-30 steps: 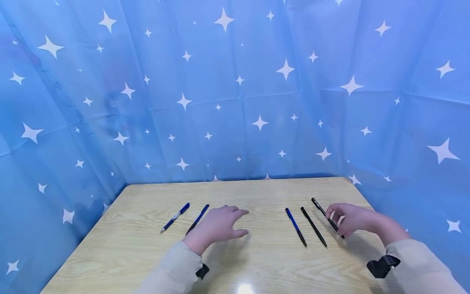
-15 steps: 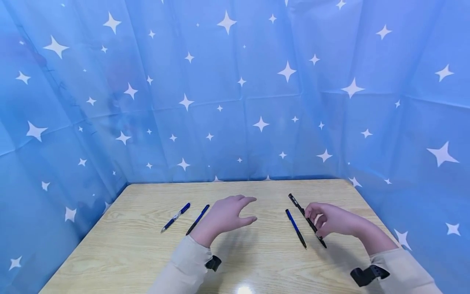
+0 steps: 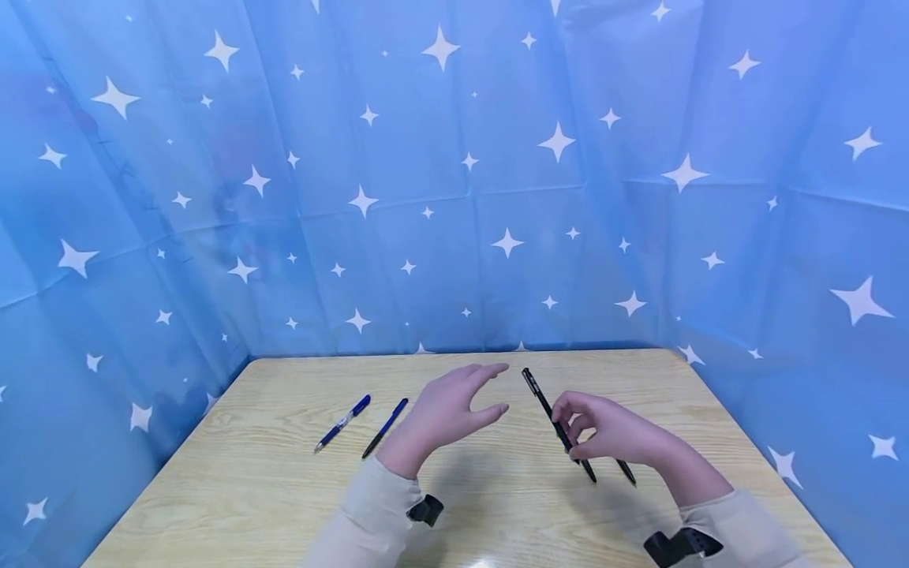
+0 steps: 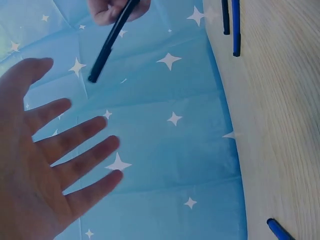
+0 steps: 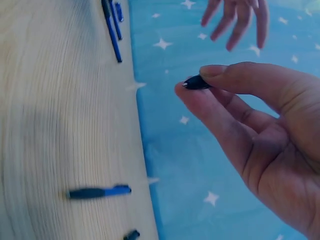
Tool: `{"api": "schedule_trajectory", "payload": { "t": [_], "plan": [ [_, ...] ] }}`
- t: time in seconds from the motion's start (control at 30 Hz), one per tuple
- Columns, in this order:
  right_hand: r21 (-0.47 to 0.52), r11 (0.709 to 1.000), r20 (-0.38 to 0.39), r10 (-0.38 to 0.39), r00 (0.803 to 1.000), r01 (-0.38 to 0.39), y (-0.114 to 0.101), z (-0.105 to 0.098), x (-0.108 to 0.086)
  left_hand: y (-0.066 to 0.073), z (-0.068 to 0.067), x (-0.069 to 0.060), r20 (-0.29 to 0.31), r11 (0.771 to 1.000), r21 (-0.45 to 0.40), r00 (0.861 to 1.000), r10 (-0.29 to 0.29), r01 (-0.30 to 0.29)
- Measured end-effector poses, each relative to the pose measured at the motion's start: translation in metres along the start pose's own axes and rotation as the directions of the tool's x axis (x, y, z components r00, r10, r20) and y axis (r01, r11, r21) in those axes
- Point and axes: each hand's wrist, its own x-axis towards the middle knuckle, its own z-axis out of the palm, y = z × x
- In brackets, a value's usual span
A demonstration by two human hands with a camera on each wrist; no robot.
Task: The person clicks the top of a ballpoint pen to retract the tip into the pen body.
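My right hand (image 3: 604, 426) pinches a black pen (image 3: 537, 390) between thumb and fingers, held above the table and tilted. In the right wrist view only the pen's tip end (image 5: 197, 82) shows past the fingertips. My left hand (image 3: 443, 414) is raised with fingers spread, holding nothing, left of the pen and apart from it. Under the right hand lie a blue-and-black pen (image 5: 100, 192) and another black pen (image 4: 226, 17), both partly hidden in the head view. Left of my left hand lie a blue pen with a pale middle (image 3: 342, 424) and a dark-blue pen (image 3: 385, 427).
The pens lie on a light wooden table (image 3: 234, 489). A blue curtain with white stars (image 3: 398, 158) stands behind and at both sides. In the right wrist view, several blue pens (image 5: 113, 37) lie together at the table's far end.
My right hand has lifted the black pen from the right end of the row and carried it left over the other two. My left hand has moved up and right, still spread.
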Motion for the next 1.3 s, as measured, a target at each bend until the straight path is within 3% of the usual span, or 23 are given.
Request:
{"api": "schedule_trajectory", "payload": {
  "t": [0.33,0.5,0.63,0.73,0.83,0.97,1.03,1.2,1.27,1.3],
  "plan": [
    [0.034,0.999,-0.092,-0.007,0.996,0.010,-0.018,0.016,0.007,0.012,0.000,0.008,-0.140,0.996,-0.056,0.989,0.057,-0.066],
    [0.069,0.997,-0.121,-0.022,0.992,0.031,-0.022,0.021,0.011,0.018,0.001,0.012,-0.176,0.990,-0.131,0.984,0.019,-0.043],
    [0.090,0.995,-0.177,-0.027,0.984,0.043,-0.024,0.025,0.015,0.022,0.002,0.014,-0.208,0.968,-0.252,0.977,-0.040,-0.014],
    [0.095,0.993,-0.226,-0.044,0.973,0.067,-0.027,0.028,0.018,0.026,0.002,0.017,-0.230,0.928,-0.372,0.970,-0.085,-0.007],
    [0.095,0.993,-0.277,-0.039,0.960,0.067,-0.032,0.032,0.022,0.027,0.001,0.020,-0.259,0.863,-0.504,0.958,-0.119,-0.029],
    [0.124,0.991,-0.342,0.004,0.940,0.041,-0.039,0.036,0.024,0.028,0.000,0.023,-0.308,0.743,-0.663,0.938,-0.157,-0.093],
    [0.147,0.988,-0.372,0.013,0.928,0.045,-0.041,0.038,0.027,0.029,-0.002,0.023,-0.320,0.658,-0.742,0.931,-0.176,-0.130],
    [0.228,0.969,-0.424,0.014,0.905,0.092,-0.042,0.044,0.033,0.032,-0.004,0.023,-0.282,0.401,-0.898,0.936,-0.210,-0.181],
    [0.259,0.959,-0.438,0.009,0.899,0.116,-0.042,0.046,0.035,0.033,-0.004,0.023,-0.267,0.334,-0.925,0.936,-0.229,-0.182],
    [0.269,0.955,-0.444,0.006,0.896,0.127,-0.042,0.047,0.035,0.034,-0.004,0.023,-0.264,0.312,-0.932,0.934,-0.240,-0.183]
  ]
}}
